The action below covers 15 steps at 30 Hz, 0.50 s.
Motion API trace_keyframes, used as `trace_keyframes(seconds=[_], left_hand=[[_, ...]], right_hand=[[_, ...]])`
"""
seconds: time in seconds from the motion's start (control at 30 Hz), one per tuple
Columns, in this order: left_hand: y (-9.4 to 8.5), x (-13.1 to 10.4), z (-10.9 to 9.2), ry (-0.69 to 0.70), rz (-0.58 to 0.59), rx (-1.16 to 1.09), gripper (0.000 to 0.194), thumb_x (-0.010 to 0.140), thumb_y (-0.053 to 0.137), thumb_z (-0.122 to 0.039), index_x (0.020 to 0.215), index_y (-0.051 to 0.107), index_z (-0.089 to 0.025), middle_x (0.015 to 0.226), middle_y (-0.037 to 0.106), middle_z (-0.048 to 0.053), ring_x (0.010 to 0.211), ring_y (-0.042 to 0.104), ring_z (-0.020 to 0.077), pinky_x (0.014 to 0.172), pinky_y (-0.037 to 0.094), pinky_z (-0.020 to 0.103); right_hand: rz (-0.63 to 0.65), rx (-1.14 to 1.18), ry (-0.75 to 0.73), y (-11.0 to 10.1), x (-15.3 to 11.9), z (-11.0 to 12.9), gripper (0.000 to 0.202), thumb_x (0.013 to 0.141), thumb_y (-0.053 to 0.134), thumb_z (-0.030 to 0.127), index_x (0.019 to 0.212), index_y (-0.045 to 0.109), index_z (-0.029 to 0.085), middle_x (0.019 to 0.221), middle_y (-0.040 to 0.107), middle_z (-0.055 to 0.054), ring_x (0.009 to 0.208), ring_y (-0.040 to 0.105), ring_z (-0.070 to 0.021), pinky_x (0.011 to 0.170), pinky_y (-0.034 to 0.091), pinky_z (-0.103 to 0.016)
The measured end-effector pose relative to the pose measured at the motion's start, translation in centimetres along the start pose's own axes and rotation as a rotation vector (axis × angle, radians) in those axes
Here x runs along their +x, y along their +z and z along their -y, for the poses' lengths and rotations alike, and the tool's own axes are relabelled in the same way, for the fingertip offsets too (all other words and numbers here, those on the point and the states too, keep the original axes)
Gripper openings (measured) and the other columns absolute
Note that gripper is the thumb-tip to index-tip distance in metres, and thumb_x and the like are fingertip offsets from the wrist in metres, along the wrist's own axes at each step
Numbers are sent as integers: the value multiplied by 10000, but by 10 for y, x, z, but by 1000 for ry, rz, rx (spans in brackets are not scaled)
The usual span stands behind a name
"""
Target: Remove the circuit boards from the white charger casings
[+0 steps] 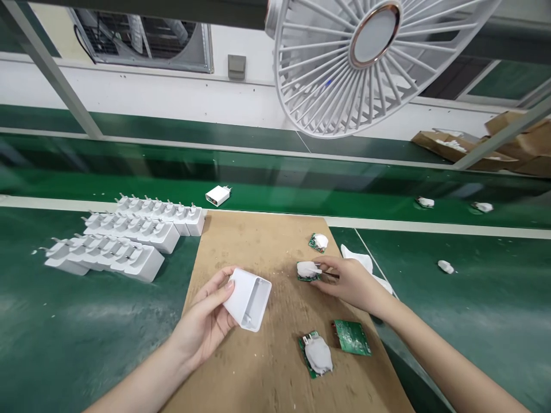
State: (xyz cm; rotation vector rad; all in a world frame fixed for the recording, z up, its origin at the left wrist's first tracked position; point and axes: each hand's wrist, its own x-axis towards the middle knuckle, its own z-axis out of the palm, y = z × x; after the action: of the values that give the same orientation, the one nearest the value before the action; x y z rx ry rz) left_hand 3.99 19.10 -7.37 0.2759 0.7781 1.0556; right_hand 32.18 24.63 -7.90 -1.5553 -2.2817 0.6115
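My left hand (210, 312) is closed around a white plastic charger housing (247, 298), tilted with its hollow open end facing right. To the right, my right hand (344, 281) pinches the edge of a small circuit board (307, 271) topped with a white lump, just over the brown board (258, 367). A dark thin piece shows by those fingers; what it is I cannot tell. Behind it lies another circuit board with a white lump (318, 242). Nearer to me are a larger one with a greyish-white lump (316, 354) and a bare-looking green circuit board (352, 337).
Rows of white charger housings (129, 232) with pins up stand on the green table at left. A white charger (218, 195) lies on the green strip behind. Several white-lumped pieces (445, 267) are scattered at right. A white fan (374, 40) hangs overhead; cardboard boxes (469, 150) sit far right.
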Motion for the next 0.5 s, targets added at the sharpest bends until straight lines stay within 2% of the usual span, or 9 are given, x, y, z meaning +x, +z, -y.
trace_keyframes(seconds=[0.1, 0.23, 0.37, 0.5], left_hand=[[0, 0, 1, 9, -2, -4, 285, 691, 776, -195, 944, 652, -150, 777, 653, 0, 607, 614, 80, 543, 548, 157], [0, 1, 5, 60, -23, 32, 253, 718, 753, -197, 944, 645, -165, 811, 655, 2, 614, 616, 75, 610, 564, 171], [-1, 1, 10, 78, -10, 64, 236, 741, 734, -222, 944, 624, -177, 827, 648, 0, 593, 602, 65, 634, 567, 183], [-3, -1, 15, 83, -7, 61, 244, 756, 723, -217, 969, 610, -181, 824, 645, 3, 655, 628, 79, 657, 552, 168]], right_hand=[[-70, -4, -38, -13, -12, 21, 150, 729, 600, 287, 871, 604, 241, 718, 692, 3, 624, 678, -182, 553, 546, -275], [-239, -6, -165, -26, -42, 65, 322, 781, 638, 333, 1086, 538, 307, 641, 644, 37, 496, 625, -159, 450, 517, -262], [-363, -78, -284, -13, -62, 100, 386, 833, 608, 364, 1199, 489, 354, 712, 685, 21, 463, 618, -177, 417, 499, -295], [-400, -133, -301, 7, -63, 111, 425, 841, 582, 276, 1249, 465, 307, 799, 714, 4, 580, 672, -183, 510, 537, -286]])
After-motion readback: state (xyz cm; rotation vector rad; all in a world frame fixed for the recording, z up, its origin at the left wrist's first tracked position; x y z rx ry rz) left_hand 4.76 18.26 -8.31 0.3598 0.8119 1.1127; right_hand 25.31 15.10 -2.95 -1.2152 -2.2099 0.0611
